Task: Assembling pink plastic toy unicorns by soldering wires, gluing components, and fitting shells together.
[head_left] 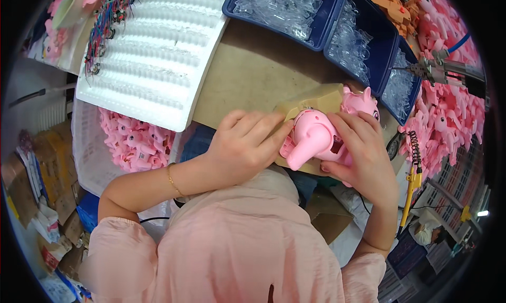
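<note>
A pink plastic toy animal (311,134) with eared head and a stubby leg lies in front of me, over a tan block (322,96) at the table's near edge. Its head points to the far right. My left hand (245,142) is closed at its left end, with the fingertips pressed on the pink shell. The fingers of my right hand (366,155) wrap its right side below the head, thumb underneath. An opening shows in the shell beside the right fingers. What lies under the left fingertips is hidden.
Blue bins (319,37) of clear plastic parts line the table's back right. A screwdriver-like tool (437,70) juts in at right, before heaped pink parts (448,108). At left are a white foam tray (153,50), bundled wires (108,23) and a crate (87,139) holding pink parts.
</note>
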`<state>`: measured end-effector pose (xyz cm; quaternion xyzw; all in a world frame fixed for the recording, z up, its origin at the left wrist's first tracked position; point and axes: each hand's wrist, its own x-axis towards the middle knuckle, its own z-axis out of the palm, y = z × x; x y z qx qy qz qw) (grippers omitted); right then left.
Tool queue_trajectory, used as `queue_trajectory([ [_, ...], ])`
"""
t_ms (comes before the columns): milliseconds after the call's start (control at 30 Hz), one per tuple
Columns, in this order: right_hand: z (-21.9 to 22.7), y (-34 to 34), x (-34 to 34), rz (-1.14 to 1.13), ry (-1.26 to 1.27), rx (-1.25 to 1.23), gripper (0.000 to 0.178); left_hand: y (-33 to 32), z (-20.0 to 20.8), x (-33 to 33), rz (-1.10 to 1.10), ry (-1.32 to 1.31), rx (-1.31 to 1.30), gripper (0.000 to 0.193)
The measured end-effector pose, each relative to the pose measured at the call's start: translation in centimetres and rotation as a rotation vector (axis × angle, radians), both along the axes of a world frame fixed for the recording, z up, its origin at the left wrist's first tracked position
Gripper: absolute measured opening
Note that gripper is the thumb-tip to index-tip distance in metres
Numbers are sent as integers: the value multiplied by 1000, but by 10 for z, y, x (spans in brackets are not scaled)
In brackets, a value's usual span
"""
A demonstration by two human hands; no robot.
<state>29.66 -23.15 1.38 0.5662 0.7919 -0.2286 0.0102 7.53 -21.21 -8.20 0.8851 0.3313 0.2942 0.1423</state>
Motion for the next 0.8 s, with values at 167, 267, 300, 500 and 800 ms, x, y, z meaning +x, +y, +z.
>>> queue_trajectory([
  [167,2,-1,0,-12,26,18,65,-1,-2,1,-6,8,32,36],
  [267,3,0,1,7,15,10,68,0,-2,1,-13,18,56,36],
  [300,3,0,1,24,19,15,69,-1,-2,1,-13,17,57,36],
  [500,-3,-1,3,30,80,29,70,-1,-3,1,-8,4,55,34],
  [800,1,1,1,3,50,-15,70,12,7,1,-85,-42,-67,29],
])
